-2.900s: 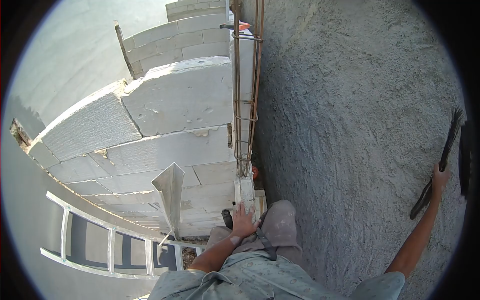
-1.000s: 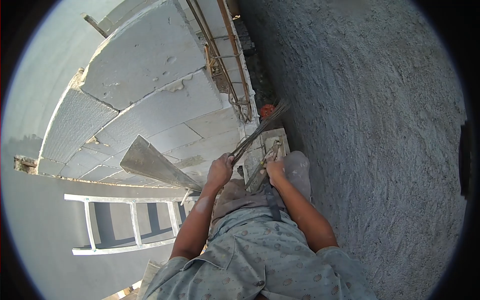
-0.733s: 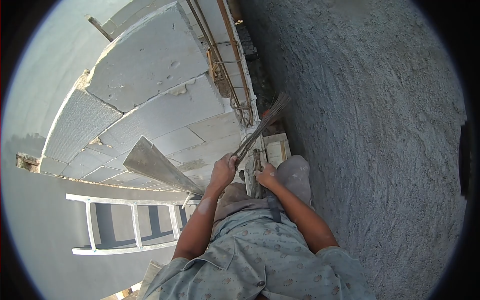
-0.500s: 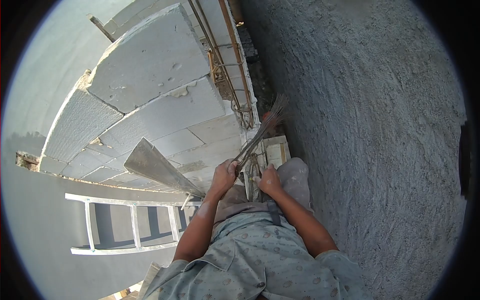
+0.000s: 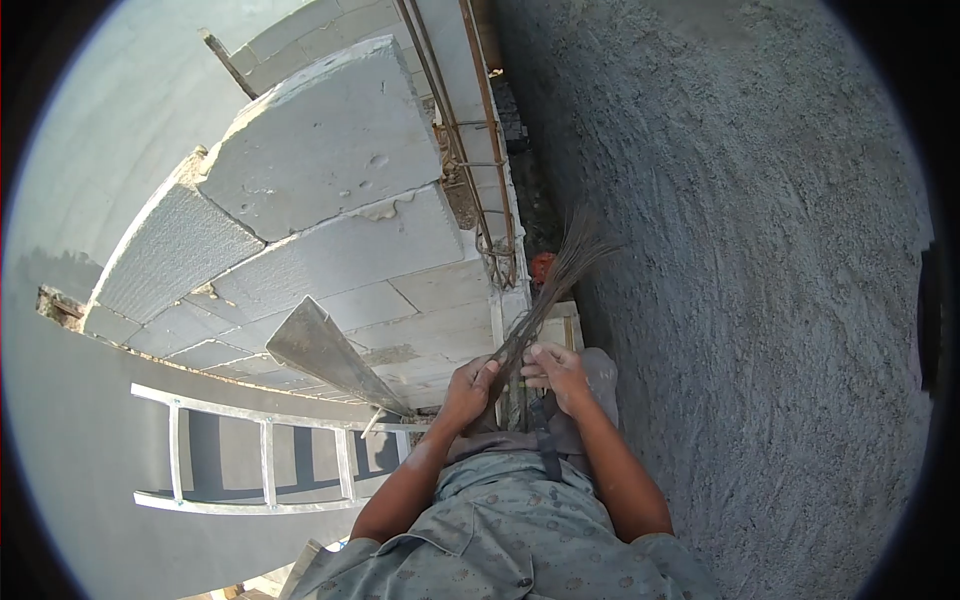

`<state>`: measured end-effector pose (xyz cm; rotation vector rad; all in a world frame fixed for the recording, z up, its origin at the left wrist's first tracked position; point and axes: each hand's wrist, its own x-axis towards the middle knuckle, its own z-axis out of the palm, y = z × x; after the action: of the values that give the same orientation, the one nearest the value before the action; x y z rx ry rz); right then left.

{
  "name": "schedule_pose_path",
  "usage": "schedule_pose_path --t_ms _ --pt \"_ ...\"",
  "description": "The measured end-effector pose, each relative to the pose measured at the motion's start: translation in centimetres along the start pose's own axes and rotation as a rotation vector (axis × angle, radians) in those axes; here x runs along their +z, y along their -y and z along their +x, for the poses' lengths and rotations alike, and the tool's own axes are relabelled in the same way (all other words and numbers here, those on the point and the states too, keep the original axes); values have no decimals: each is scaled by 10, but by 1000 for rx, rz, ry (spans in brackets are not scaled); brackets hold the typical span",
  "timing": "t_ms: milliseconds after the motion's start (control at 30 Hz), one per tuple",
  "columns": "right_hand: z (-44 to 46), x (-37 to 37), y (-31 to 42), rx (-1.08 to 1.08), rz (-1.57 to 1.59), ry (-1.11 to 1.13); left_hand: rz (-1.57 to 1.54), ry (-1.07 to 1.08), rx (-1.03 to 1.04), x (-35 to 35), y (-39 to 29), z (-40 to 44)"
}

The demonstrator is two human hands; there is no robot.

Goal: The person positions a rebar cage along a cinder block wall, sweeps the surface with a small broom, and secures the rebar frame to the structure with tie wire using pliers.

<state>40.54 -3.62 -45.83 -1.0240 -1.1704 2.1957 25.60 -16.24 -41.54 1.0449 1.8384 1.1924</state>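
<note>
The dark wire bundle fans into wispy ends.

A bundle of thin, dark wire strands slants through the middle of the frame, just right of centre. Its lower part is gathered narrow in the left hand; toward the upper right the strands bend slightly and fan into loose, wispy ends.
</note>
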Motion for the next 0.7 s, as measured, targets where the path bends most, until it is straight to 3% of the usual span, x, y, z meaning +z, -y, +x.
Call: schedule_pose_path --t_ms 100,200,300,500,633,700 --pt "-34 8 4 72 31 262 -84 -17 157 10 -29 6" --pt "-50 14 -4 -89 -361 452 -185 -73 282 21 -60 11" --pt "-63 26 16 -149 -275 223 -354 -85 382 24 -86 16" --pt "-75 39 53 -284 59 64 -503 -207 488 16 -146 26" --pt "-75 37 49 -662 -341 -60 -450 -393 530 16 -136 32" --pt "-83 43 61 -860 -602 -83 -491 -371 508 14 -139 27"
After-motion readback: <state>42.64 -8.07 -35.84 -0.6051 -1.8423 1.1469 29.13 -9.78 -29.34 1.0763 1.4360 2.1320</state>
